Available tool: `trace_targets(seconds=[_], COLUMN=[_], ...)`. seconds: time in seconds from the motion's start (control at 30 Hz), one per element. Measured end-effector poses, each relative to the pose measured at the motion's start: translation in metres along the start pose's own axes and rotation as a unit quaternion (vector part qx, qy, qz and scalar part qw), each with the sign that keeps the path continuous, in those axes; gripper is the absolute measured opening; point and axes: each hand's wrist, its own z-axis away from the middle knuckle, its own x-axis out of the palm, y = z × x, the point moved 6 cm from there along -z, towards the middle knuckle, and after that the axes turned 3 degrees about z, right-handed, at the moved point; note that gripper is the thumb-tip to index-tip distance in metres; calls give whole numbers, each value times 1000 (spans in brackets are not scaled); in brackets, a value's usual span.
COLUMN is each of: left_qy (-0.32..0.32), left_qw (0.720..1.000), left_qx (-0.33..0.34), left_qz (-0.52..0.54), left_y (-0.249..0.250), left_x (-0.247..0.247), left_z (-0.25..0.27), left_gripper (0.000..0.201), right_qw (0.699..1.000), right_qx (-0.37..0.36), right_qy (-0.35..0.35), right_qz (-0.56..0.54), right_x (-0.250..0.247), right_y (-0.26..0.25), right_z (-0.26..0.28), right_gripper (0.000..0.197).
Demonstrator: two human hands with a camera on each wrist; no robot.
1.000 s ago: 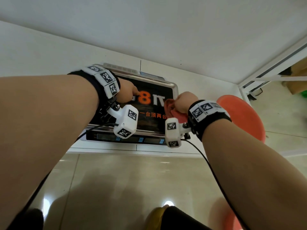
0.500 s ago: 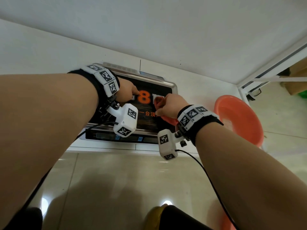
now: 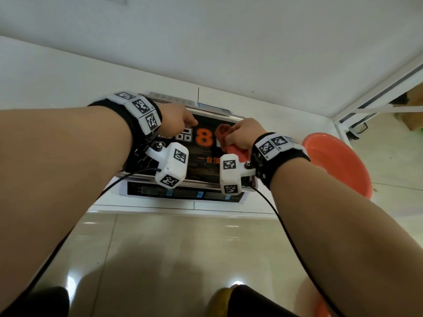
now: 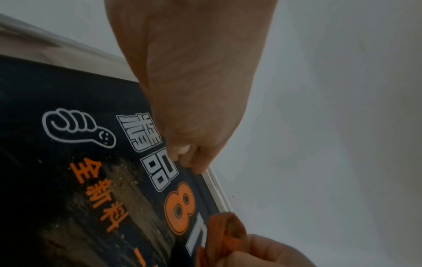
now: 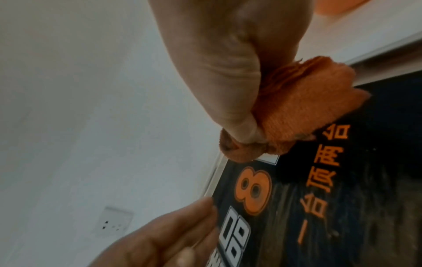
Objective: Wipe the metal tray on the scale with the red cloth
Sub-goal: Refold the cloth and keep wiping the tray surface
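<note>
The metal tray (image 3: 201, 167) lies on the scale (image 3: 183, 193), and its top is black with white and orange print. Brown grime streaks (image 4: 128, 182) cross its middle. My right hand (image 3: 238, 136) grips the bunched red cloth (image 3: 222, 133) and presses it on the tray's far right part, just right of the orange 8. The right wrist view has the thumb pinching the cloth (image 5: 297, 108) against the tray (image 5: 370, 198). My left hand (image 3: 183, 124) rests on the tray's far left part, holding nothing. Its fingertips (image 4: 194, 162) touch the surface near the far rim.
The scale stands on a white ledge (image 3: 68, 92) against a white wall. An orange plastic basin (image 3: 336, 165) sits to the right of the scale. A wall socket (image 5: 115, 222) shows in the right wrist view. Glossy floor tiles (image 3: 183, 259) lie below the ledge.
My right hand has slid the cloth leftward across the tray toward the orange 8 and a little farther from me. The left hand has stayed where it was.
</note>
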Motion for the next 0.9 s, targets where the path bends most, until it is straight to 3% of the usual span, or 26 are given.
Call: trace_targets(seconds=[0.1, 0.17, 0.3, 0.43, 0.6, 0.77, 0.83, 0.9], left_qy=[51, 87, 131, 132, 147, 120, 122, 128], left_qw=[992, 986, 985, 988, 987, 989, 988, 988], left_qx=[-4, -14, -30, -48, -50, -80, -83, -77], left_qz=[119, 144, 104, 65, 36, 37, 43, 48], left_y=[-10, -16, -23, -29, -42, -62, -65, -66], left_x=[-10, -16, -21, -23, -33, -32, -33, -32], left_z=[0, 4, 9, 9, 15, 18, 21, 23], left_gripper=[34, 27, 32, 34, 23, 37, 43, 45], right_qw=[999, 998, 999, 996, 1000, 998, 995, 993], right_qx=[27, 37, -14, -39, -6, -14, -46, -66], right_qy=[35, 35, -22, -81, -16, -1, -12, -69], right_qz=[18, 24, 42, 27, 27, 66, 90, 69], right_x=[3, 10, 29, 26, 5, 14, 21, 31], right_y=[8, 4, -19, -27, -12, -20, -35, -47], right_z=[-1, 0, 4, 5, -13, -11, -6, -1], right_gripper=[36, 44, 24, 23, 30, 27, 22, 20])
